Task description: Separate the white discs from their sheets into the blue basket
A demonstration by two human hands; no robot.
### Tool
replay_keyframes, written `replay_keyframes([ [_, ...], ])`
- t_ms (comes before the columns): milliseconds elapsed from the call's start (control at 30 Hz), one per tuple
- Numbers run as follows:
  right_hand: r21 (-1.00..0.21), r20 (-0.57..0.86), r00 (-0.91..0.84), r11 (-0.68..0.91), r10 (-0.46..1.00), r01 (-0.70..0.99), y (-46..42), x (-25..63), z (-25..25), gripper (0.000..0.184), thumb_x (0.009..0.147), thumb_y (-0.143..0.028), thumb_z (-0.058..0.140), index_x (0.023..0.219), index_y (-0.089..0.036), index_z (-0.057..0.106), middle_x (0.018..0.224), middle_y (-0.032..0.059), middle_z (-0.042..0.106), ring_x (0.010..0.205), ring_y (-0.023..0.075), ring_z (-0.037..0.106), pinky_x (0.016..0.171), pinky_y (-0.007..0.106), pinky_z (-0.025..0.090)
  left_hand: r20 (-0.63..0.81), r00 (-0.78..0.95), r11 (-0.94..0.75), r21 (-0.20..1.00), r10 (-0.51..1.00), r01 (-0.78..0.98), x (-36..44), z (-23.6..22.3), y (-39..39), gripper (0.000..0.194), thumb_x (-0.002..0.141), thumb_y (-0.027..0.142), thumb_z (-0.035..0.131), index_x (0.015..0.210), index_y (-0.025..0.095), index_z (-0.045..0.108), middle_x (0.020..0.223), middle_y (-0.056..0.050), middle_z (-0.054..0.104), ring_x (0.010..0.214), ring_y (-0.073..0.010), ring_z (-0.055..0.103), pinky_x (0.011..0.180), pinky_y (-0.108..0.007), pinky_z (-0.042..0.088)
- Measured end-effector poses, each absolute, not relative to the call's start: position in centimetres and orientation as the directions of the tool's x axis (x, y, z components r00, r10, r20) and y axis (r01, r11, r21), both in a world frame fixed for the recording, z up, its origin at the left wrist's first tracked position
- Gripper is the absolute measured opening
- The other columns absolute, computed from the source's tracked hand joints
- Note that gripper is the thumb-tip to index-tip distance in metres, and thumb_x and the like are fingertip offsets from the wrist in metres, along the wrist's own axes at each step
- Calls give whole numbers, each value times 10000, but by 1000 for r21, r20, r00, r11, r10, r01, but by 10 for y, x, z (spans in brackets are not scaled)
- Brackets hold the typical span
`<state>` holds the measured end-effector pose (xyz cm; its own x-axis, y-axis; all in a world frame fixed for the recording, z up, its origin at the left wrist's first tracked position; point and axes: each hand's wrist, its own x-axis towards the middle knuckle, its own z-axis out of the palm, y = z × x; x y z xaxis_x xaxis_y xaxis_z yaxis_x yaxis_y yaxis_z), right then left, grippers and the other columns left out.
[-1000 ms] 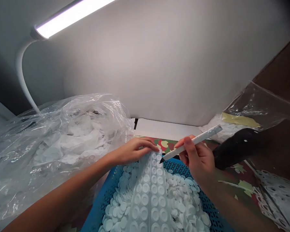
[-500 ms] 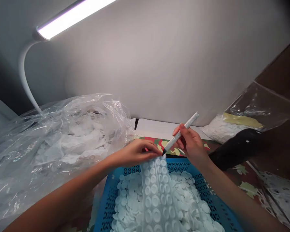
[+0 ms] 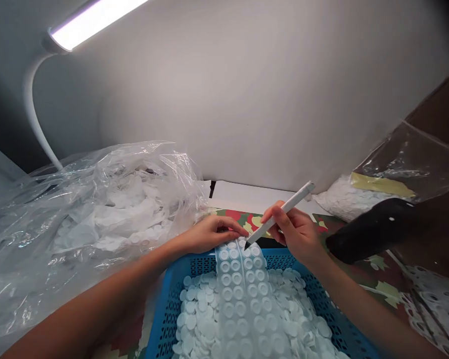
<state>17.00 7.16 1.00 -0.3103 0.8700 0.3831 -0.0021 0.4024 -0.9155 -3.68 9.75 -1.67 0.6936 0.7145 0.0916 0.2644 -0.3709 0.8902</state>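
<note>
My left hand point(image 3: 215, 233) pinches the far end of a translucent white plastic sheet point(image 3: 243, 291) with rows of round, raised disc shapes. The sheet runs from my fingers over the far rim of a blue basket point(image 3: 279, 259) and down toward me. In my right hand point(image 3: 294, 229) is a white pen-like tool point(image 3: 280, 212), held slanted like a pen. Its dark pointed tip is at the sheet's far end, close to my left fingertips; whether it touches I cannot tell. Loose white discs point(image 3: 198, 309) fill the basket beneath the sheet.
A large clear plastic bag point(image 3: 130, 204) of white pieces lies left. A white lamp point(image 3: 32, 99) arches above it. At right are a dark cylindrical object point(image 3: 370, 229), another clear bag point(image 3: 344, 197) and sheets with round holes point(image 3: 434, 289). A patterned cloth point(image 3: 383, 274) covers the table.
The tool's tip has moved slightly left and down along the sheet's far end. The sheet now lies flatter and spread wider, and the view has shifted a little.
</note>
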Motion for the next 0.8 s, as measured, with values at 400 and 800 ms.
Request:
replay_keyframes([
  [400,-844,459,378,527,804,-97,80,172,14,391,931,-448,418,648,-190,491,499,-50,348,416,74,337,385,190,274,275,703,-524,836,656,163,-36,28,75,222,877,205,526,1050,225,665,963,-51,652,791,-119,566,646,-229,441],
  [800,-663,165,-297,329,941,673,36,239,47,316,886,-423,497,689,-179,540,585,-27,474,520,107,412,474,221,288,597,577,-775,623,557,104,-41,114,-2,261,786,129,651,981,295,700,915,18,675,814,-124,637,704,-211,542],
])
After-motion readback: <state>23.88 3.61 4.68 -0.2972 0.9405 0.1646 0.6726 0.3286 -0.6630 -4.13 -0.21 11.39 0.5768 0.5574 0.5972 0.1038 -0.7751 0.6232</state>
